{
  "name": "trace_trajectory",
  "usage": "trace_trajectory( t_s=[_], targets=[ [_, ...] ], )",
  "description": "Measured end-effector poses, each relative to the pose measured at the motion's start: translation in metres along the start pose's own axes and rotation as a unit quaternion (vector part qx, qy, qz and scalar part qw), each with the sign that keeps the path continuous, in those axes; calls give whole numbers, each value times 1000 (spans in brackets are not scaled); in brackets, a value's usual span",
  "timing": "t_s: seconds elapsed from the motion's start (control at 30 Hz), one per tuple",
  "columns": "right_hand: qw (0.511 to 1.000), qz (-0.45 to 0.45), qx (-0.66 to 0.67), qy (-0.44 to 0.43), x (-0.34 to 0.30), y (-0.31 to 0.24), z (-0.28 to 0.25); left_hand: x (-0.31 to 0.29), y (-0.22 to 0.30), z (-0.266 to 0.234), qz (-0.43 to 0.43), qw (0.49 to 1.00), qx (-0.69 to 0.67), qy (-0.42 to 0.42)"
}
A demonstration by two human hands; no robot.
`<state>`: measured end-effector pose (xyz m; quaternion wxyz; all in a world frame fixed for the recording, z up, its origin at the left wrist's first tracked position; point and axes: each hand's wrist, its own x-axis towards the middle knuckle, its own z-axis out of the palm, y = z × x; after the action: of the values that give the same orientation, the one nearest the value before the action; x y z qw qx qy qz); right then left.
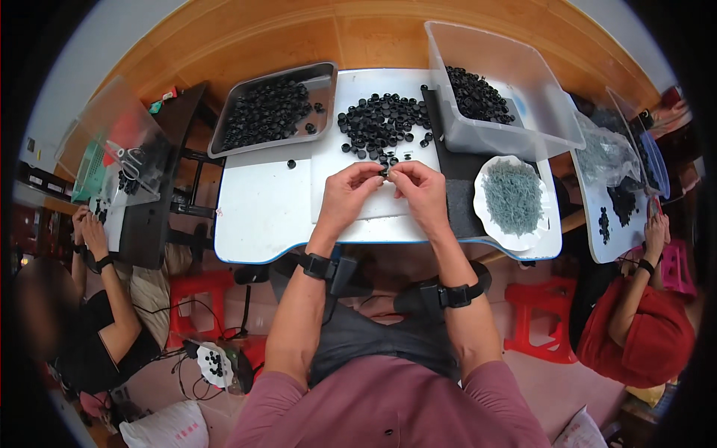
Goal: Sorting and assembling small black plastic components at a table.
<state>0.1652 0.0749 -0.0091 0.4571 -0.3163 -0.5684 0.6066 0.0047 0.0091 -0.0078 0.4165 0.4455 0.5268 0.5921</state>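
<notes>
My left hand (348, 196) and my right hand (420, 196) meet over the near middle of the white table (261, 194). Between my fingertips is a small black round cap-like part (384, 172). The left thumb and forefinger pinch it; the right fingers are pinched together against its side, and whatever they hold is too small to make out. Just beyond my hands lies a loose heap of similar black parts (382, 123). To the right of my right hand, a white scalloped plate (482, 218) bears a mound of thin grey-green pieces (514, 196).
A metal tray (329, 123) of black parts stands at the far left, a clear plastic bin (497, 140) with more at the far right. A dark mat (461, 196) runs beside the plate. Co-workers sit at side tables, left and right. Red stools (541, 317) flank me.
</notes>
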Motion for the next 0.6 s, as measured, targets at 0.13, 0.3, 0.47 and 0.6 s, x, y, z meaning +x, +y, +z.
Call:
trace_trajectory(
  t_s=[0.13,0.3,0.47,0.6],
  targets=[
    [999,5,-38,-3,1,0,-2,-1,2,3,37,997,64,-3],
    [996,-9,-87,-9,0,1,-1,-2,3,3,36,993,114,-8],
    [997,-44,-63,22,-1,2,2,-1,0,3,32,997,74,3],
    [985,-112,-126,21,-1,0,3,1,-7,-1,37,999,13,9]
  ],
)
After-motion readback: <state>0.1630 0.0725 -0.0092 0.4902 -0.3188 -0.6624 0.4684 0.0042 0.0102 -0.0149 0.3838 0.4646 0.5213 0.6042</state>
